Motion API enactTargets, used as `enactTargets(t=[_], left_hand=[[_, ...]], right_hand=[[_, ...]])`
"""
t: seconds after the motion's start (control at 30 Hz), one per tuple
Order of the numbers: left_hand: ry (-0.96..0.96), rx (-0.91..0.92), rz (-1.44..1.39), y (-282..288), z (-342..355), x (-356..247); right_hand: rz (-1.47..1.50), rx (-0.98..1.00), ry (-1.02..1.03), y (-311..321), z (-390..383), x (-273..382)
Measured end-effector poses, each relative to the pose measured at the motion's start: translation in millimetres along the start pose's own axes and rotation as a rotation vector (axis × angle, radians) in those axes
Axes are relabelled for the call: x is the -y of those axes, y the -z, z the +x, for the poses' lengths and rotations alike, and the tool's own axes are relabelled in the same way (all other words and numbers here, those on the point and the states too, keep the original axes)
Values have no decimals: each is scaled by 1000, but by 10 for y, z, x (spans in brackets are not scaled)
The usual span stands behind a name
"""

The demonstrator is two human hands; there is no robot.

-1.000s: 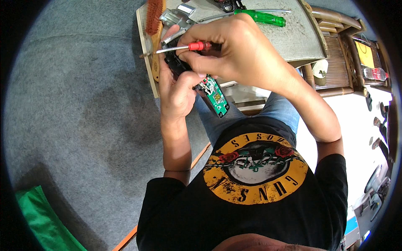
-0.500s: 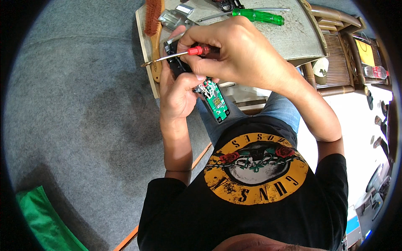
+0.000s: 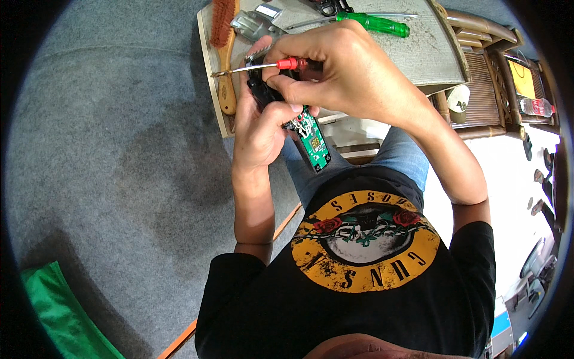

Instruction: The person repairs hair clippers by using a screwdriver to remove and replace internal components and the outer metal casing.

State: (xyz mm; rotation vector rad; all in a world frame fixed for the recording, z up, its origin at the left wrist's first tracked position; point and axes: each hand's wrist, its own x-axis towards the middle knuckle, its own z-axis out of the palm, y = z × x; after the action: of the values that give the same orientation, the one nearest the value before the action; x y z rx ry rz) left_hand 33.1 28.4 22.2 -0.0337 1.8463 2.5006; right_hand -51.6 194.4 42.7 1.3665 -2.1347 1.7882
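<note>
A black hair clipper point(image 3: 259, 90), its casing opened to show a green circuit board point(image 3: 314, 142) with wires and a metal comb-like blade at the top end, rests in my left hand point(image 3: 257, 128), whose thumb lies across its middle. My right hand point(image 3: 335, 78) grips a slim screwdriver point(image 3: 287, 63) with a red handle, its metal shaft pointing left over the clipper. The thumb and forefinger of that hand also press on the black upper part of the clipper, and whatever lies under them is hidden.
The grey worktable point(image 3: 436, 48) holds a brown brush point(image 3: 227, 99), a green-handled screwdriver point(image 3: 379, 24), a grey metal part point(image 3: 254, 25) and black items. Rattan furniture point(image 3: 481, 84) at right carries a cap point(image 3: 458, 100), a yellow bag point(image 3: 520, 78) and a bottle point(image 3: 536, 106). Green cloth point(image 3: 63, 305) lies lower left.
Both hands and the clipper have shifted slightly right. Since half a second ago the red screwdriver has also risen a little, after tilting lower between the earlier frames.
</note>
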Motion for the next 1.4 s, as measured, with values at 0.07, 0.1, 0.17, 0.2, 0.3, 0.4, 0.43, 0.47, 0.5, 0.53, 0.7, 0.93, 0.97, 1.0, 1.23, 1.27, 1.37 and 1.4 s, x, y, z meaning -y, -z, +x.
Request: enactTargets(t=[0.07, 0.1, 0.17, 0.2, 0.3, 0.4, 0.43, 0.47, 0.5, 0.53, 0.7, 0.93, 0.97, 1.0, 1.23, 1.27, 1.37, 1.4], left_hand=[[-8, -6, 15, -9, -10, -10], [-12, -9, 23, -14, -16, -16], [-8, -25, 4, -41, 3, -17], [-6, -33, -5, -51, 12, -16], [-7, -14, -19, -48, 8, -28], [4, 9, -43, -64, 11, -32], [7, 16, -63, -61, 8, -28], [11, 24, -83, -56, 7, -23], [14, 31, -103, -52, 7, -18], [15, 38, -99, -50, 9, -17], [9, 93, -111, -7, 25, 22], [28, 33, -34, -93, 11, -14], [21, 34, -28, -97, 9, -9], [13, 35, -23, -100, 9, -4], [-23, 25, 1, -109, 3, 7], [-42, 55, 18, -76, 14, 33], [-90, 95, 36, -61, 20, 45], [-104, 100, 37, -64, 17, 41]], right_hand=[[-97, -2, 55, 7, 12, -4], [-82, -10, 20, -1, 10, 11], [-59, -33, -56, -2, -9, 47], [-30, -22, -95, 7, -12, 52], [82, 9, -189, 12, -3, 82], [164, 8, -240, 12, -10, 101], [158, 6, -238, 7, -9, 102], [153, 4, -237, 5, -9, 104], [151, 7, -237, 8, -8, 109], [147, 10, -236, 16, -4, 120], [204, 58, -254, 36, 9, 82], [201, 74, -283, 74, 8, 114], [207, 57, -290, 71, 9, 121], [228, 68, -301, 75, 7, 119], [313, 151, -298, 109, 9, 39], [332, 162, -315, 116, 11, 41], [460, 162, -377, 104, -7, 69], [462, 160, -375, 102, -16, 81]])
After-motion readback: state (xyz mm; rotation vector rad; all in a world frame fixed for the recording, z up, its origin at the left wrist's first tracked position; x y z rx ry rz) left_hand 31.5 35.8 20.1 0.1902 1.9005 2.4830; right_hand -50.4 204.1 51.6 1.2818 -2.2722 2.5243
